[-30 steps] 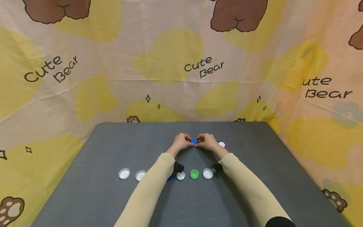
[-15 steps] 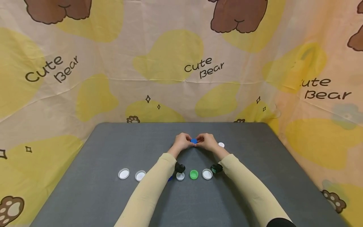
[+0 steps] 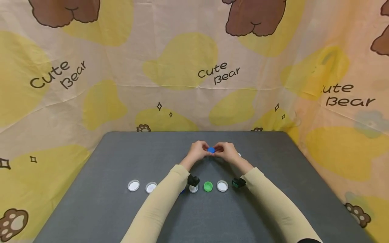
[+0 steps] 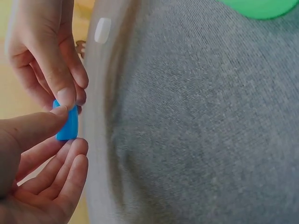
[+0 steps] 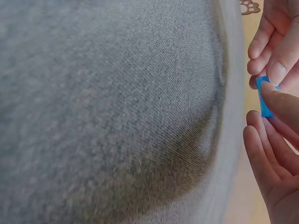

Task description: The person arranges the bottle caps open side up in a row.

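A small blue bottle cap is held between both hands near the far side of the table. My left hand pinches its left side with thumb and fingers. From the right, my right hand pinches the same cap. In the left wrist view the blue cap is on edge, with both thumbs against it. Only part of the blue cap shows in the right wrist view, behind a thumb. A white cap is mostly hidden by the right hand.
Across the grey table lies a row of caps: white, another white, a mostly hidden dark blue, a small white, green and a larger white. A patterned cloth hangs behind.
Both hands have shifted slightly to the right with the blue cap between them. The right hand now covers more of the white cap beside it. The row of caps stays put.
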Tool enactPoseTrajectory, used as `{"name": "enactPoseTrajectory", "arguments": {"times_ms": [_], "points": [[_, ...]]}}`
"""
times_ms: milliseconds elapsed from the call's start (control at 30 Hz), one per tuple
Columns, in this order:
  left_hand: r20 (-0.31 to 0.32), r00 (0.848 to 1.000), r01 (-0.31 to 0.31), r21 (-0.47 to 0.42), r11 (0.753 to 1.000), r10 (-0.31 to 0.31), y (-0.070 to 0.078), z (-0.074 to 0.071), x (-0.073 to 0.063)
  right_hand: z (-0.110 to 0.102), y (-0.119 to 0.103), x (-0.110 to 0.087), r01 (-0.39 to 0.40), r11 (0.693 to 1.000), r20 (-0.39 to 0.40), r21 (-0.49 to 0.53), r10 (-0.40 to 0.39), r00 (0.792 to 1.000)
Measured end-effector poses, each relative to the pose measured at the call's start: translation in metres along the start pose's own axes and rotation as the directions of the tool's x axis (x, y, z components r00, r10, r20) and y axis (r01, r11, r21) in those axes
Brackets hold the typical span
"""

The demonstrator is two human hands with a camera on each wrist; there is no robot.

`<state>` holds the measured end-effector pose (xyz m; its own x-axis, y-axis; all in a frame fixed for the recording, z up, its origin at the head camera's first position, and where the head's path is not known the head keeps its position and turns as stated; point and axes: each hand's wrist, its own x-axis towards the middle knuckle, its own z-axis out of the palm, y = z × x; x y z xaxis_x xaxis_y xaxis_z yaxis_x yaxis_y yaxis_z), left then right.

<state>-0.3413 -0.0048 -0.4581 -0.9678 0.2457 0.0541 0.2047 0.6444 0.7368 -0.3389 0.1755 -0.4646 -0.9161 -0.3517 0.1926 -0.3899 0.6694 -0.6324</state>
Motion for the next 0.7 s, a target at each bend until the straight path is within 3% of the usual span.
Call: {"name": "enactPoseTrajectory", "arguments": {"times_ms": [333,700], "points": [[0.042,0.995,-0.088,0.056,0.995,0.086,0.012,-0.005,-0.012,-0.009,-0.006,-0.018,0.018,0.999,-0.006,0.031,-0.018,1.000],[0.106,0.984,-0.153,0.072,0.986,0.145,0.023,-0.001,-0.029,-0.015,-0.009,-0.041,0.046,0.998,0.020,0.034,-0.046,0.999]]}}
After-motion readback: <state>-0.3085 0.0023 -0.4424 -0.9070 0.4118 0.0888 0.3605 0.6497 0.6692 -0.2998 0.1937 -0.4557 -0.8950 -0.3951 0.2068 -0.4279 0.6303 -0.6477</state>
